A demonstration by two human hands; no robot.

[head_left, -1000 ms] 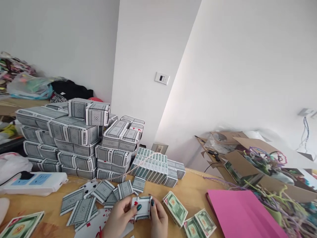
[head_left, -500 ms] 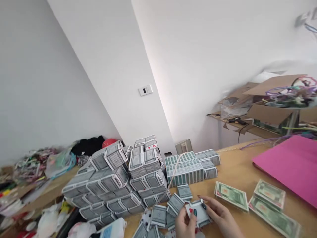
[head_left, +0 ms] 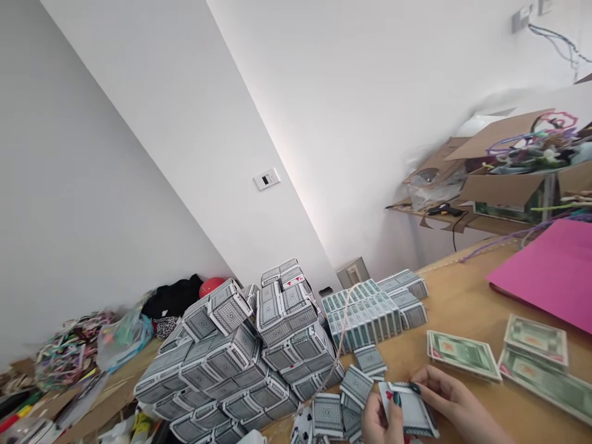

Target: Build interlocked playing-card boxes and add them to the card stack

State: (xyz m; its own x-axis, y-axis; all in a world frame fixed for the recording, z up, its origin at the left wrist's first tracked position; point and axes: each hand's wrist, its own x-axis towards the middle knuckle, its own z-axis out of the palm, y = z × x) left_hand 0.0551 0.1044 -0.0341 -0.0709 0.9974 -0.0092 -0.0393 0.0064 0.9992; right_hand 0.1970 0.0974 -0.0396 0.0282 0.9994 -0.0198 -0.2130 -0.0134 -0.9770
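Observation:
At the lower edge of the view both hands hold a playing card [head_left: 414, 418] with a red heart at its corner. My left hand [head_left: 382, 422] pinches its left side, thumb on top. The fingers of my right hand [head_left: 446, 398] close on its upper right edge. A grey card back seems to lie with it, though I cannot tell how many cards are held. Loose folded playing cards [head_left: 327, 414] lie face down in a pile just left of my hands, with one black-spotted card [head_left: 303, 425] among them.
Tall stacks of folded-card blocks [head_left: 231, 364] stand on the left, beside a row of green-edged blocks [head_left: 363, 314]. Green printed notes [head_left: 462, 354] and a pink sheet [head_left: 550, 271] lie right. Behind are a cardboard box [head_left: 504, 188], a glue gun [head_left: 444, 209] and a plastic bag [head_left: 123, 339].
The view has shifted and tilted, so the table things appear farther right. Both hands still hold the card, which now looks turned slightly clockwise.

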